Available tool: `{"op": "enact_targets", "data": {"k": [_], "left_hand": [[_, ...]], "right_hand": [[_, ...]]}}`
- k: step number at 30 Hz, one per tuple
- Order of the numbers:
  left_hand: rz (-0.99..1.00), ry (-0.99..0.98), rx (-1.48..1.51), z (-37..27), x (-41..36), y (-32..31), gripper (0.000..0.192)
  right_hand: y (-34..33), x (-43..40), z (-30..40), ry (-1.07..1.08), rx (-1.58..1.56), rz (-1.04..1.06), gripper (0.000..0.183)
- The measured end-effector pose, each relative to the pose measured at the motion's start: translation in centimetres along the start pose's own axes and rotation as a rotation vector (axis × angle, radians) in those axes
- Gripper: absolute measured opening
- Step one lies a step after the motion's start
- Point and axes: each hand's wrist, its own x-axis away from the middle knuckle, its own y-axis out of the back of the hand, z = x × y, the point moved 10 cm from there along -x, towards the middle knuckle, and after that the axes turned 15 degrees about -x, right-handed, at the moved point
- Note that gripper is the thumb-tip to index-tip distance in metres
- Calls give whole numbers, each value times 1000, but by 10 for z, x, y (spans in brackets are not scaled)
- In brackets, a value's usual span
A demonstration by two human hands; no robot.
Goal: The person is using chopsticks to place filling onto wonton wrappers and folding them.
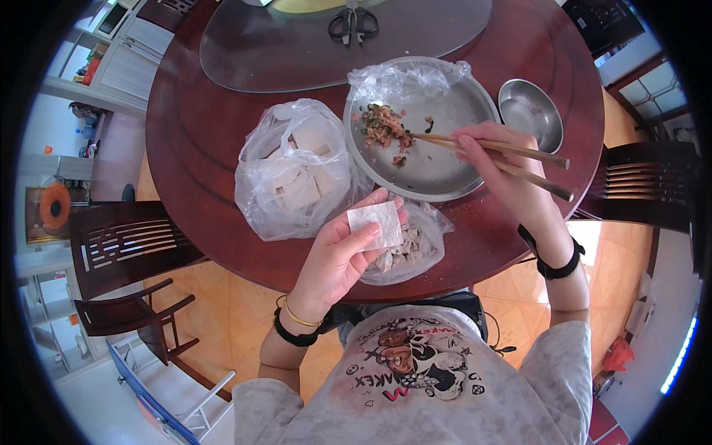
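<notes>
A square wonton wrapper (384, 214) lies across the fingers of my left hand (339, 250), with the thumb pressing on it. My right hand (509, 167) holds a pair of wooden chopsticks (528, 150), their tips beside the minced meat and chopped greens (384, 127). That filling sits at the left side of a wide metal basin (439, 178). Left of the basin, a clear plastic bag (256, 194) contains stacked wrappers (303, 186). Folded wontons (403, 247) fill a smaller plastic-lined holder below the basin, partly hidden by my left hand.
A small metal bowl (531, 114) stands right of the basin. Black-handled scissors (353, 25) rest on the glass turntable (267, 61) at the back of the round wooden table (189, 167). Crumpled plastic film (400, 80) covers the basin's far rim. Wooden chairs (128, 245) flank the table.
</notes>
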Motion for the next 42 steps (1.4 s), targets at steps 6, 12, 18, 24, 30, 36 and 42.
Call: {"op": "enact_targets", "data": {"k": [6,12,18,24,30,36,42], "left_hand": [[16,7,-8,2,-1,-2,57],[11,16,-25,1,-2,-2,58],[-31,3,-9,3,-3,1,57],[-88,-27,279,5,-6,12,44],[-65,-63,194,0,-3,9,40],[-61,-48,123,5,-7,5,39],[-42,-23,128,8,-10,6,37]], "right_hand": [[-7,2,2,55,139,67,10],[-15,15,4,45,130,146,10],[-15,28,5,23,102,151,10],[-12,34,-11,-74,-101,61,13],[-9,33,-7,-108,-133,33,13],[-19,27,-13,-24,-7,154,14],[-5,42,-26,-150,-160,113,14]]}}
